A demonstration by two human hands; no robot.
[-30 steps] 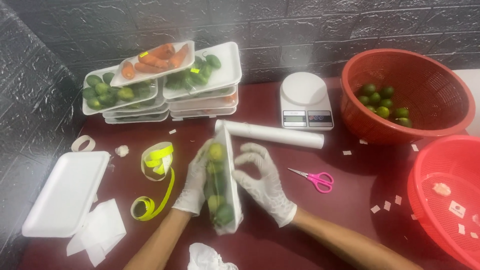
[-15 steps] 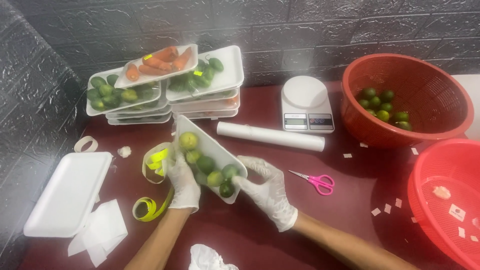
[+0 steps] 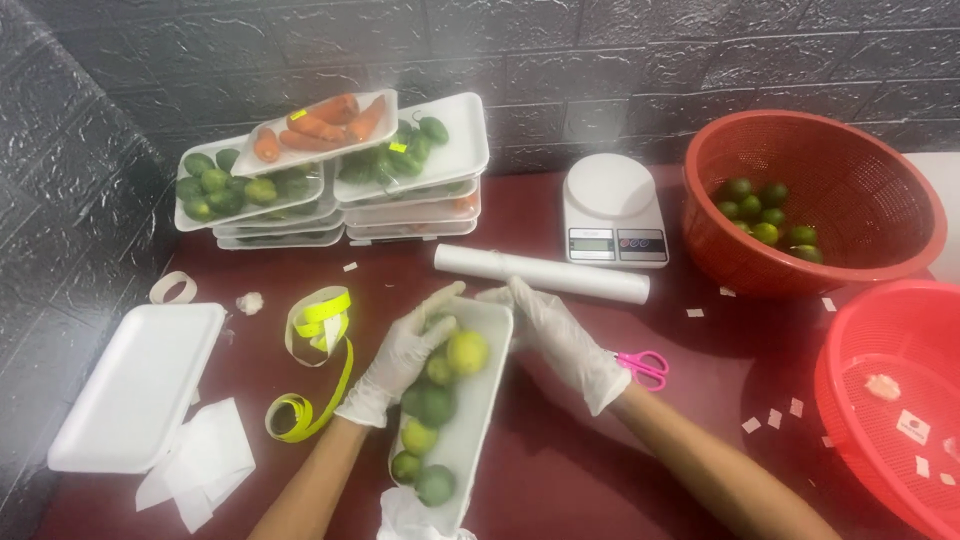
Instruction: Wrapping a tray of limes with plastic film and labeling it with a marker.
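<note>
Both gloved hands, left (image 3: pixel 400 360) and right (image 3: pixel 560 335), gripped the white foam tray (image 3: pixel 478 420) of green limes (image 3: pixel 430 402). Wrapped trays (image 3: pixel 400 165) sat stacked behind. More limes waited in the red plastic basket (image 3: pixel 880 200).

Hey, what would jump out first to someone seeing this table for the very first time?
Front and centre, two gloved hands, left hand and right hand, grip a white foam tray of green limes. At the right edge sit two big red baskets, the farther red basket holding more limes. At the back left, a stack of filled trays is topped with carrots.
</note>
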